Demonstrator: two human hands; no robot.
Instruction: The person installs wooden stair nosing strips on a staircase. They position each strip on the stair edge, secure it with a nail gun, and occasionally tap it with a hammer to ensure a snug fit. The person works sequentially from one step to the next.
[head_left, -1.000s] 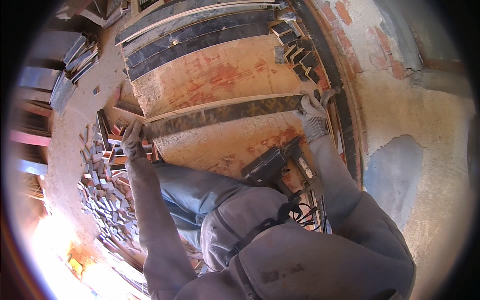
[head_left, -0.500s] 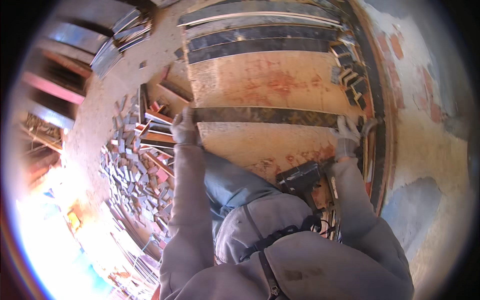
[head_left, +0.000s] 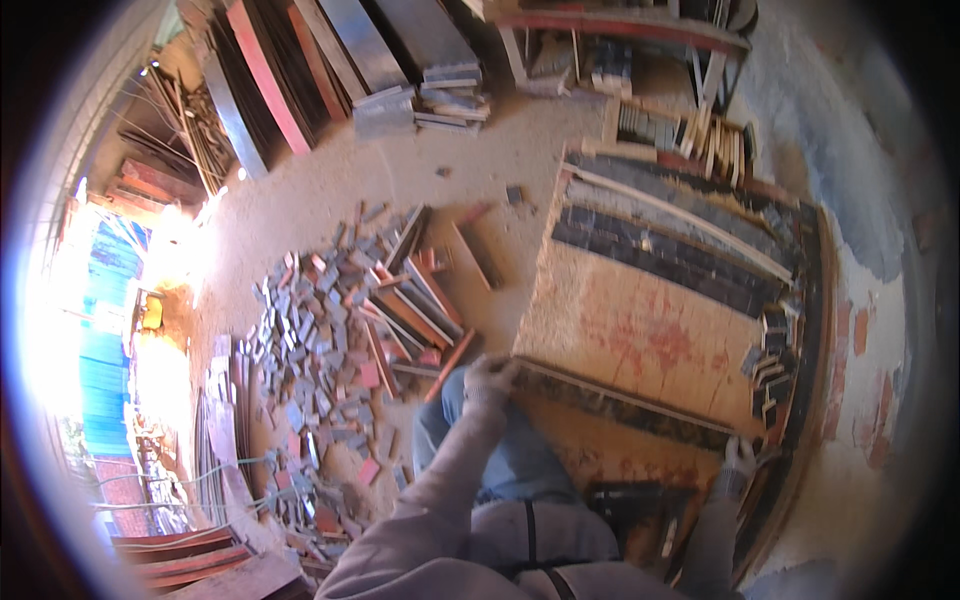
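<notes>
A long dark plywood strip (head_left: 625, 402) lies across the red-stained pale worktop (head_left: 650, 320) in front of me, a thin pale edge along its far side. My left hand (head_left: 490, 378), in a greyish glove, is closed around its left end. At its right end my right hand (head_left: 740, 457), also gloved, grips the strip near the worktop's right side. More dark strips (head_left: 670, 262) lie along the far part of the worktop. Small dark-faced blocks (head_left: 770, 368) are piled at its right edge. Nearer my body is a black tool-like object (head_left: 635, 505), partly hidden in shadow.
Offcut blocks (head_left: 320, 350) cover the floor to my left, with longer pieces (head_left: 415, 310) beside my knee. Tall boards and panels (head_left: 270, 75) lean at the far left. A bench (head_left: 620, 30) stands at the back. The wall (head_left: 860, 330) runs along the right.
My view has swung left, showing more floor and the back bench. Both hands stay at the strip's ends, and its pale far edge shows more plainly.
</notes>
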